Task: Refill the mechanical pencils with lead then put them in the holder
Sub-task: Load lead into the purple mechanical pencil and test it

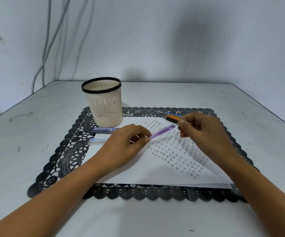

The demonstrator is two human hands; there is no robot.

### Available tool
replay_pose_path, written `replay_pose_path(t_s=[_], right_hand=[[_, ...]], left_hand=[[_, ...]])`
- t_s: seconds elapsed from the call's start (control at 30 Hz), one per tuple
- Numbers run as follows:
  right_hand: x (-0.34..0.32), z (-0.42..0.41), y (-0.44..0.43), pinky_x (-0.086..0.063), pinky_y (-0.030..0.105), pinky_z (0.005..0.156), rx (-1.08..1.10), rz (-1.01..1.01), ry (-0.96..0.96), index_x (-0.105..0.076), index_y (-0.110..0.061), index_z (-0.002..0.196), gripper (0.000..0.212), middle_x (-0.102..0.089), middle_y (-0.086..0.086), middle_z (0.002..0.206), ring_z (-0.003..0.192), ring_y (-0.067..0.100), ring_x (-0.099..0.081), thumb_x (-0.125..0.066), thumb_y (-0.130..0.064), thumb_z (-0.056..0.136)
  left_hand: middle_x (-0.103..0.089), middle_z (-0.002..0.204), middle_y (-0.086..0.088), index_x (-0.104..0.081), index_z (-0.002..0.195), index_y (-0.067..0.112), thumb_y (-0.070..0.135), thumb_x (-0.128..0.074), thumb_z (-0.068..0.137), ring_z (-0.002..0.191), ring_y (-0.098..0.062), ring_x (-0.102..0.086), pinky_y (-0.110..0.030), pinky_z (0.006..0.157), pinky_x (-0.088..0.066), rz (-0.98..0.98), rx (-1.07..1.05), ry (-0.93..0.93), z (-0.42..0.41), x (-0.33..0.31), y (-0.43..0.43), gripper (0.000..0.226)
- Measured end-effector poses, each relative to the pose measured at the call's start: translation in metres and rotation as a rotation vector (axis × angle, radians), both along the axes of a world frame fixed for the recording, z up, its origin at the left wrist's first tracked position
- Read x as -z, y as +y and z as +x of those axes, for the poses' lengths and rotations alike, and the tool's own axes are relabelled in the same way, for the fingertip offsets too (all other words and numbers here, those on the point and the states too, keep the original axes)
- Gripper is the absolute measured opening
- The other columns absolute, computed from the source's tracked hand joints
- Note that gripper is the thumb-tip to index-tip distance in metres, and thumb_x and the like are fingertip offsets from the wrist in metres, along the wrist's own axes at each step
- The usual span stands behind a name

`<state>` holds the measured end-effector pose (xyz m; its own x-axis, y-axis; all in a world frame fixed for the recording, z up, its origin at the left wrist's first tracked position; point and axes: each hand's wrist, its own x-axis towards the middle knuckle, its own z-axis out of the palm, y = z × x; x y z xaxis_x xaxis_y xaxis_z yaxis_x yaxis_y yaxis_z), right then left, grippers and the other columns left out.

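Both hands hold the purple pencil point(163, 132) above the paper point(155, 168), left hand point(124, 147) gripping its barrel, right hand point(201, 132) pinching its end, while the holder point(104, 106) seemingly stands empty.

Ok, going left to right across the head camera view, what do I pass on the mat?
From the left: holder → left hand → purple mechanical pencil → right hand. The lead cases and spare pencils overlap these, so they are left out.
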<state>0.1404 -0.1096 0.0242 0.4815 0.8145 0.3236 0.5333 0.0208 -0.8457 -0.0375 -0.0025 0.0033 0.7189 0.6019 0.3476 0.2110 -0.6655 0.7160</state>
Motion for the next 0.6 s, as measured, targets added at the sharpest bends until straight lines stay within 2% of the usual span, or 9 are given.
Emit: replay_pose_path(t_s=[0.2,0.47,0.6], right_hand=[[-0.0006,-0.0028,-0.0003,-0.057,0.03,0.073,-0.019,-0.017,-0.004,-0.064,-0.023,0.078,0.013,-0.067,-0.001,0.072,0.068,0.012,-0.065,-0.06,-0.016,0.088],[-0.0016,-0.0043,-0.001,-0.054,0.015,0.065,-0.021,0.007,0.055,-0.066,-0.023,0.077,0.012,-0.067,-0.005,0.068,0.062,0.005,-0.064,-0.063,-0.016,0.085],[-0.0007,-0.0046,-0.0001,-0.052,0.011,0.063,-0.025,0.024,0.064,-0.069,-0.02,0.081,0.008,-0.069,-0.007,0.07,0.062,0.002,-0.064,-0.063,-0.016,0.085]], left_hand=[[-0.058,0.072,0.014,-0.066,0.093,0.021,0.018,-0.061,0.086,0.068,0.002,-0.056,-0.009,0.068,-0.042,0.006,-0.014,-0.002,0.0003,0.0006,0.0,0.009],[-0.058,0.074,0.013,-0.066,0.095,0.02,0.019,-0.061,0.086,0.07,0.002,-0.056,-0.008,0.068,-0.042,0.025,-0.026,0.012,0.0001,0.0,-0.0005,0.01],[-0.058,0.073,0.013,-0.065,0.093,0.022,0.019,-0.061,0.086,0.069,0.002,-0.056,-0.007,0.067,-0.041,0.021,-0.029,0.007,-0.0001,0.0001,-0.0002,0.008]])
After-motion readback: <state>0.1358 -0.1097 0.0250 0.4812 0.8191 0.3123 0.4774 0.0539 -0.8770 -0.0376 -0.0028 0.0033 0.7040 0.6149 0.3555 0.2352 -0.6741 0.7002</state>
